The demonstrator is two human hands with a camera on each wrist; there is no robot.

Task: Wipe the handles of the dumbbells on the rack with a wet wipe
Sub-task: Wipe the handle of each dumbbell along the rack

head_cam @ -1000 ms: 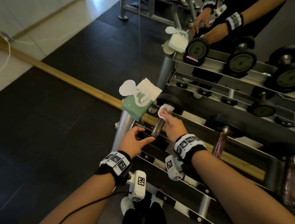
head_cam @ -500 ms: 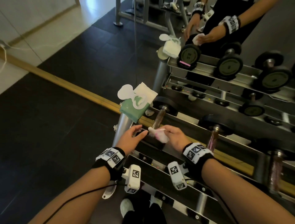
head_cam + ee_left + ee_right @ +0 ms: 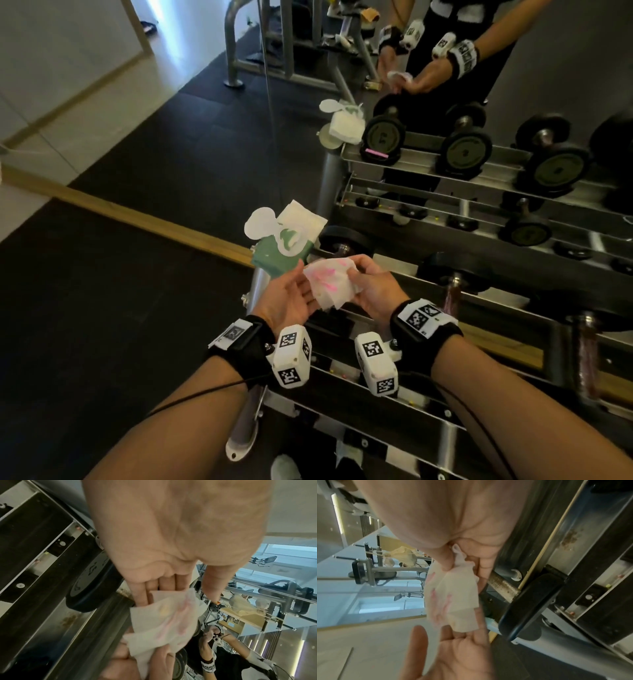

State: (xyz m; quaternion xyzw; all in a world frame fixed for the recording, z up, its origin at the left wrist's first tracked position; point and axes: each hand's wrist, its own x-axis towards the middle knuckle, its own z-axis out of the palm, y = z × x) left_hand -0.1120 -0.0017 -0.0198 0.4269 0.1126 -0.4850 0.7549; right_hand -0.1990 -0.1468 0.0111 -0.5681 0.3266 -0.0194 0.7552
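**Pink-stained wipe mid-flip: a few ways this could go sideways**

So we've got the wet wipe up off the rack, held between both hands just in front of the leftmost dumbbell on the top rail. Our right hand is pinching one crumpled corner between thumb and fingers; the right wrist view shows that pinch clearly. Our left hand is palm-up, fingers relaxed and fairly straight, with the sheet draped over the fingertips, so it's supporting rather than gripping.

What worries us:

- The wipe already carries pink streaks. If we refold carelessly and the dirty face ends up outward, we'd probably just smear that onto the next handle.
- Only one corner is really held. The sheet looks limp and damp, so a quick move could let it slide off the open left hand and drop down through the rack.
- The green wipes pack is perched on the rack's end post with its flap open, right by our left fingers. A nudge could knock it off.
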